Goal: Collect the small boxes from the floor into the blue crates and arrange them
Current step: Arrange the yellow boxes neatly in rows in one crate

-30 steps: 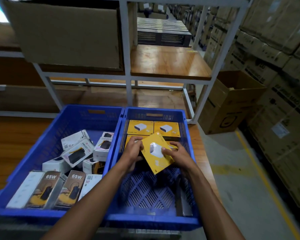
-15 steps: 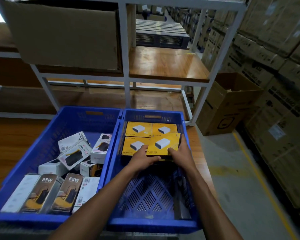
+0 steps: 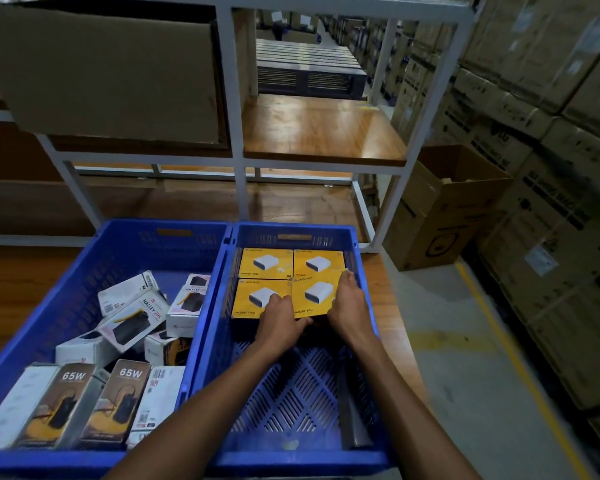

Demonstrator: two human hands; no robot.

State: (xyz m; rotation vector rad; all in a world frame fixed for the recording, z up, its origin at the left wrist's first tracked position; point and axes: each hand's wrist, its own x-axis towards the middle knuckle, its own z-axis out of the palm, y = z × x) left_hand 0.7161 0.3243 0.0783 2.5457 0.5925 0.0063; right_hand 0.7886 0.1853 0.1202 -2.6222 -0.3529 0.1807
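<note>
The crates (image 3: 215,327) are blue perforated plastic, the yellow boxes (image 3: 264,263) smooth printed card with a slight sheen, the bench (image 3: 18,289) and shelf (image 3: 321,129) glossy varnished wood, the frame (image 3: 234,98) white painted metal, the cartons (image 3: 444,206) matt brown cardboard.
</note>
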